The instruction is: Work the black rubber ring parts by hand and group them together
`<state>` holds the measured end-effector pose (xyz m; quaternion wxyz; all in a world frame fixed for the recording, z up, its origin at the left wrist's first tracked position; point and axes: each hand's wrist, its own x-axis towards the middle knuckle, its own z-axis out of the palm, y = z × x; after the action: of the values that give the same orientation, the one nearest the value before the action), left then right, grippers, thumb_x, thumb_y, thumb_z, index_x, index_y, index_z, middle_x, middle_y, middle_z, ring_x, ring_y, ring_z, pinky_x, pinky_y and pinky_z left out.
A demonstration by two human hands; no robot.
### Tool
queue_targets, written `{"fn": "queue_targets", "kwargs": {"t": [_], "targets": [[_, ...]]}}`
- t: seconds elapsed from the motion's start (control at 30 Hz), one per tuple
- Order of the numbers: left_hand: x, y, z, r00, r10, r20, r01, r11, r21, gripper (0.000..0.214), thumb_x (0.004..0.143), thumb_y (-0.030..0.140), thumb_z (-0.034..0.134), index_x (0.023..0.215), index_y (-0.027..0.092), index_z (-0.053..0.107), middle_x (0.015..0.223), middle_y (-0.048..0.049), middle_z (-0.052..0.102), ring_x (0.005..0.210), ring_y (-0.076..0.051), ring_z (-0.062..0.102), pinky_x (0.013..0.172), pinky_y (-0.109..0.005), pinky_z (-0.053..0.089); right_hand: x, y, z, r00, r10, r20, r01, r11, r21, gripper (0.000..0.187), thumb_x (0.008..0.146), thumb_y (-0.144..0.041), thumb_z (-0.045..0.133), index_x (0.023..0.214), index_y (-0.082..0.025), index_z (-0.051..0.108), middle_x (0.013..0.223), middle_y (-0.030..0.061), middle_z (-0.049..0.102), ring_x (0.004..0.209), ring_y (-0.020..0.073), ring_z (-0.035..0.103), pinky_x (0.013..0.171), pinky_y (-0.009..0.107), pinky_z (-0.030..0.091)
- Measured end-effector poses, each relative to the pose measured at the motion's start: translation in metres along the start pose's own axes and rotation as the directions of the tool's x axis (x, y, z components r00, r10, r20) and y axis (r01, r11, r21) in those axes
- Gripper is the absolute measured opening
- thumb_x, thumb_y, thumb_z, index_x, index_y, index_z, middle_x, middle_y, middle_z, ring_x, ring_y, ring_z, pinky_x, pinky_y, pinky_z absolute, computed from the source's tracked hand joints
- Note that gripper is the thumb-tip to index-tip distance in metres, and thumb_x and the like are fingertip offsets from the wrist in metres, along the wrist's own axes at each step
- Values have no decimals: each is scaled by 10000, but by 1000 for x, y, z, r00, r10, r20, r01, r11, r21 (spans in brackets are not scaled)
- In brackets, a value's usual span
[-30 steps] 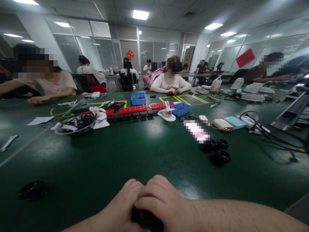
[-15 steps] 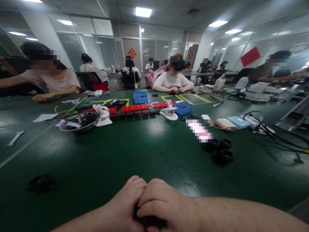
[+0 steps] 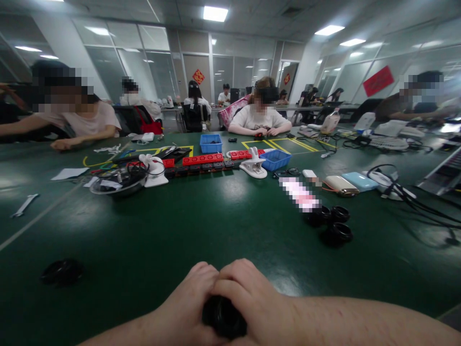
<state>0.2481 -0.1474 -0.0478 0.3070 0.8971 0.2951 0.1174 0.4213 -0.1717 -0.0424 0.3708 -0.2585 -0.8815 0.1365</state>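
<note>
Head view: the left hand (image 3: 192, 300) and right hand (image 3: 254, 290) are both curled closed around a chunky black part (image 3: 225, 317) by the bench's (image 3: 201, 226) near edge, pressing in from either side, probably so it can't slip or turn loose. The right fingers lap over toward the left ones, with the right forearm coming in almost flat and the left one slanting up, while another black piece (image 3: 63, 272) sits toward the bench's left edge and three lookalikes (image 3: 338, 233) bunch up right of middle, I'd guess to stay within reach.
</note>
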Motion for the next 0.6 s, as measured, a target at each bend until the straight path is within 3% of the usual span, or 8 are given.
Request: {"fn": "queue_targets", "kwargs": {"t": [0.2, 0.3, 0.43, 0.6], "targets": [[0, 0, -1, 999, 21, 27, -21, 1000, -6, 330, 602, 354, 732, 865, 217, 588, 834, 13, 607, 820, -213, 547, 878, -376, 367, 2, 0, 5, 999, -29, 33, 28, 999, 39, 378, 787, -382, 566, 1079, -167, 458, 968, 59, 576, 859, 166, 531, 748, 291, 421], [-1, 0, -2, 999, 36, 38, -36, 999, -1, 352, 572, 303, 726, 879, 213, 576, 839, 15, 593, 830, -218, 544, 911, -398, 346, 1, 0, 3, 998, -57, 8, 56, 996, 68, 397, 780, -329, 557, 1119, -161, 436, 1034, 81, 549, 933, 175, 516, 787, 289, 439], [-2, -1, -1, 998, 49, 39, -49, 999, -3, 266, 553, 226, 673, 782, 204, 540, 815, 17, 574, 794, -202, 541, 943, -411, 322, 0, 0, -2, 990, -140, 7, 138, 985, 107, 371, 791, -243, 512, 1136, -151, 414, 1064, 94, 521, 1002, 168, 495, 834, 277, 447], [-1, -2, 1, 997, 65, 30, -66, 998, 20, 263, 569, 213, 670, 805, 207, 555, 759, 33, 558, 760, -183, 548, 908, -372, 351, 6, -2, -9, 968, -242, 64, 231, 961, 153, 213, 879, -180, 367, 1060, -120, 461, 1047, 102, 548, 1053, 133, 486, 908, 237, 421]]}}
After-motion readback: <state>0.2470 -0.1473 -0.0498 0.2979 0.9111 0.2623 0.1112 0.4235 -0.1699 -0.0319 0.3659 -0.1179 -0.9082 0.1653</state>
